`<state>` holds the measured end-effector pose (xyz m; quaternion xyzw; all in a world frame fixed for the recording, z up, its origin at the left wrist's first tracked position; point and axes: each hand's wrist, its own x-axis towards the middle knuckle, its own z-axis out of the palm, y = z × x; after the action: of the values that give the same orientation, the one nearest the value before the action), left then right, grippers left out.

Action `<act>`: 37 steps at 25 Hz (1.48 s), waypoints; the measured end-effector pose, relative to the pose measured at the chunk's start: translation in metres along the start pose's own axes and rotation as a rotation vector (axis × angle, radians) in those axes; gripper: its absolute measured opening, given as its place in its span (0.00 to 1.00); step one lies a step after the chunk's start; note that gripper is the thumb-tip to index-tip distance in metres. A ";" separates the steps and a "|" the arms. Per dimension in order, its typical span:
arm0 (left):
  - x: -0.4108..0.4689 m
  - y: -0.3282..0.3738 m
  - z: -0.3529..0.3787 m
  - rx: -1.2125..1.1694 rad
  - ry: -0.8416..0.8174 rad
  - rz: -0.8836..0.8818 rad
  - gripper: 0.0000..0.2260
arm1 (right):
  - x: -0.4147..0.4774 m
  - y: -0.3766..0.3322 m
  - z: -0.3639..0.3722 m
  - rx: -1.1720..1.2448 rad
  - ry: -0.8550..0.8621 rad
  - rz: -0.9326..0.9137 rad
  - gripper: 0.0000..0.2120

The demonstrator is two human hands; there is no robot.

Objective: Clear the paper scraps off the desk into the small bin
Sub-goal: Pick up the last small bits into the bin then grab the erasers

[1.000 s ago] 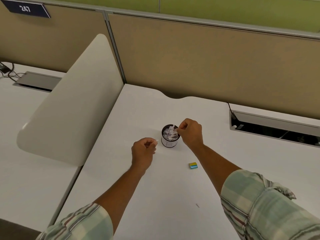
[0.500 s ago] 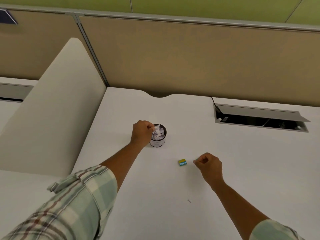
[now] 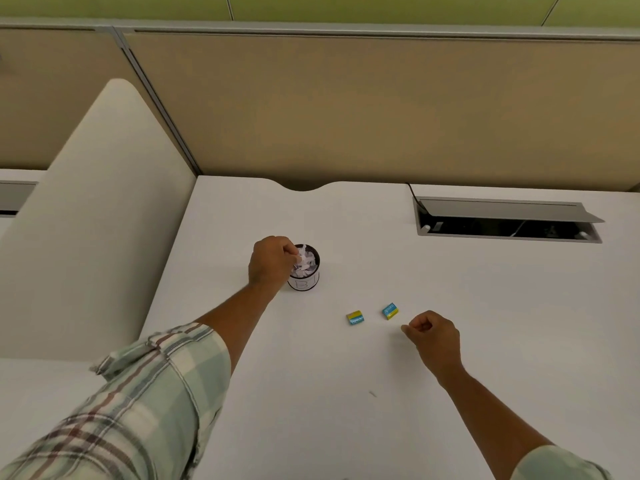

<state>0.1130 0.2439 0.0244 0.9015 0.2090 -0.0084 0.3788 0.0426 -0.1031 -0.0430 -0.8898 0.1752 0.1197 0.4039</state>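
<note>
The small round bin stands on the white desk, heaped to the rim with white paper scraps. My left hand hovers over the bin's left rim, fingers curled down and pinched among the white paper there. To the right, my right hand rests low over the desk in a loose fist, thumb and forefinger pinched together; no scrap shows between them. A thin dark sliver lies on the desk nearer to me.
Two small blue-and-yellow blocks lie between the bin and my right hand. An open cable hatch is sunk into the desk at the back right. A cream divider panel borders the left, tan partitions the back.
My left hand carried a white scrap from the desk to the bin. My right hand left the bin and came down to the right, beside the blocks. A second block is now visible.
</note>
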 end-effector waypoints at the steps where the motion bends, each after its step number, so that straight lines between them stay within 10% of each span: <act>1: 0.000 0.001 -0.001 -0.009 0.006 -0.008 0.04 | 0.002 -0.001 0.000 0.002 -0.003 0.001 0.09; 19: -0.051 0.037 0.012 -0.113 0.212 0.511 0.09 | 0.006 0.017 -0.003 -0.148 -0.161 -0.054 0.03; 37: -0.188 -0.027 0.126 0.169 -0.592 0.361 0.14 | -0.010 0.027 0.017 -0.445 -0.258 -0.188 0.06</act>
<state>-0.0511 0.1042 -0.0514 0.9105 -0.0738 -0.2196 0.3426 0.0211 -0.1045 -0.0685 -0.9464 0.0081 0.2296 0.2268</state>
